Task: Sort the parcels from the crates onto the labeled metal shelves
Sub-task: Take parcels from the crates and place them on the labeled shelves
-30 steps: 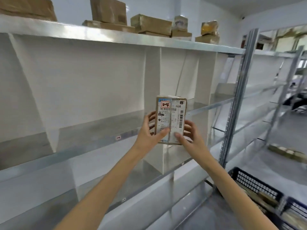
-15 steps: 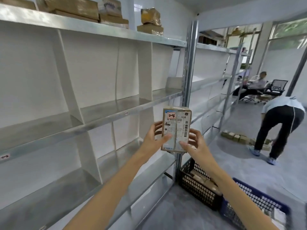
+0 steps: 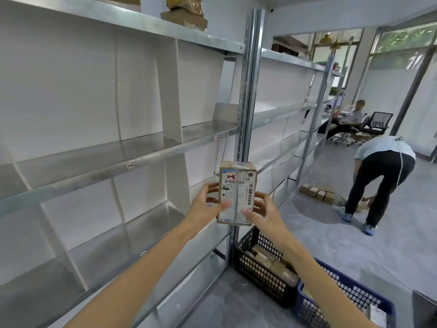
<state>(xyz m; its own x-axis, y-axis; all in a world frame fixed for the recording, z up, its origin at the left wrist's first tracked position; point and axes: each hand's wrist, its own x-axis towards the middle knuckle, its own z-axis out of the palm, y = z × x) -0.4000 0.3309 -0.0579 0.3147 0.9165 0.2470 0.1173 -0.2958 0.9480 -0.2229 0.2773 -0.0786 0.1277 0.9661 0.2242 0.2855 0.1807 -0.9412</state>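
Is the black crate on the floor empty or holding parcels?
Not empty: several brown parcels lie inside the black crate, visible over its rim.

You are getting open room in the shelf bays (image 3: 132, 147) at left; white dividers (image 3: 169, 95) are splitting them, and a steel post (image 3: 248, 91) is standing behind the parcel (image 3: 237, 192).

One camera only, worn on the person's head, is looking forward and slightly down along both forearms, sitting near enough that the left hand (image 3: 205, 204) and right hand (image 3: 266, 213) holding the parcel (image 3: 236, 188) are filling mid-frame. Left of the fingers (image 3: 211, 185) the metal shelves (image 3: 142, 159) are receding, below them the crates (image 3: 260, 271) are showing, right of them the floor (image 3: 354, 247) is stretching away
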